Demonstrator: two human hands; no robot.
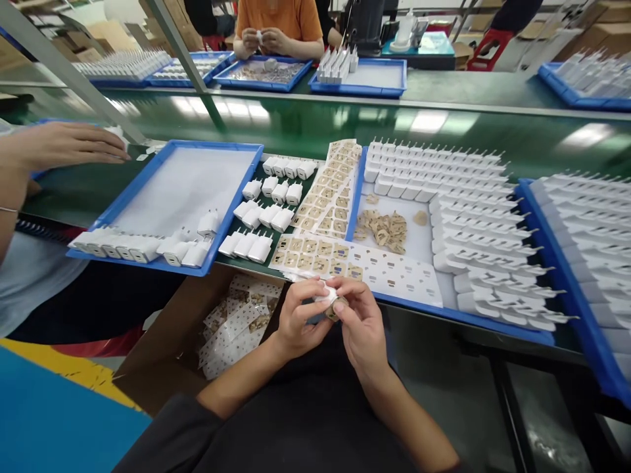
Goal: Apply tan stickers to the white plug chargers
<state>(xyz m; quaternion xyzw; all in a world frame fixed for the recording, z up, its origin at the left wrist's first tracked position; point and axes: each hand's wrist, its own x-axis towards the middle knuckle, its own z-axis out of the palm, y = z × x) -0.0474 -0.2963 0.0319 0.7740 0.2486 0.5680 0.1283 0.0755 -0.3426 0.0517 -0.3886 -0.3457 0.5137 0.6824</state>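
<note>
My left hand (302,316) is closed around a small white charger plug (324,295), partly hidden by the fingers. Thumb and fingers of my right hand (363,326) pinch a tan sticker piece (334,313) against the same plug. Just beyond my hands lie sheets of tan-backed stickers (318,255), one of them peeled down mostly to white. More sticker sheets (330,190) fan out behind. Left of these, white charger plugs (251,246) stand in short rows on the green bench. A pile of tan peeled-off pieces (389,230) rests in the blue tray (355,197) to the right.
Rows of white plugs (486,249) fill much of that tray, pins up. Another full tray (542,263) adjoins it. On the left, a blue tray (170,148) holds plugs along its near edge; a co-worker's hand (73,143) is beside it. Below sits a cardboard box (162,328) of used sheets.
</note>
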